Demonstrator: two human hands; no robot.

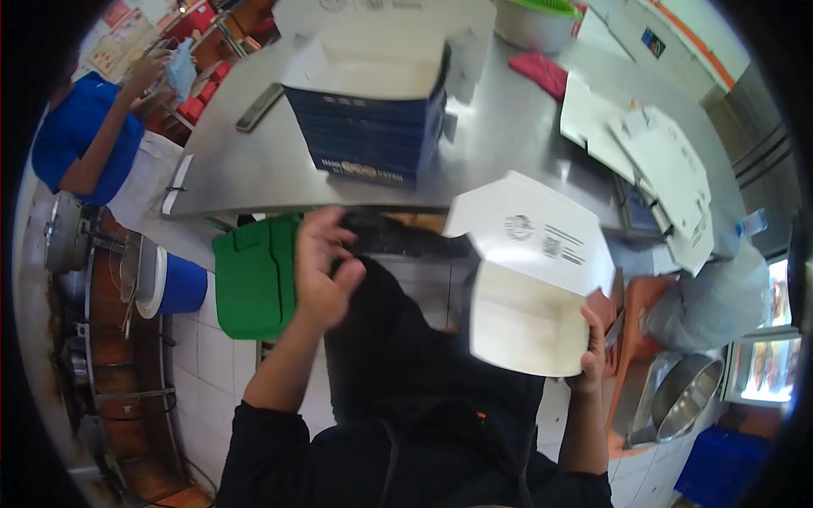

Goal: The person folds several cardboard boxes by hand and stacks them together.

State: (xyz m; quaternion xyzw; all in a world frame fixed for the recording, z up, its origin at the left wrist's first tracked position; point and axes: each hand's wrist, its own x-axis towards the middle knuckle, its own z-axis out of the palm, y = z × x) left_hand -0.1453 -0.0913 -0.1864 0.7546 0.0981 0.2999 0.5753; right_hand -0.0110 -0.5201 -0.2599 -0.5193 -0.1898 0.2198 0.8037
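Note:
My right hand (pixel 592 346) grips the side of an open paperboard food box (pixel 530 317), white inside, its printed lid flap raised away from me. My left hand (pixel 325 267) is raised with fingers apart and nothing in it, in front of the table edge. On the steel table (pixel 235 171) stands a second, dark blue open box (pixel 375 136) with a white inside; it may be part of a nested stack. Flat, unfolded white box blanks (pixel 667 171) lie in an overlapping pile at the table's right side.
A phone (pixel 260 108) lies left of the blue box. A red cloth (pixel 538 73) and a tub with a green rim (pixel 537 22) sit at the back. A green plastic bin (pixel 254 279) is below left. A co-worker in blue (pixel 89 140) stands at the left. An orange chair (pixel 635 330) is at the right.

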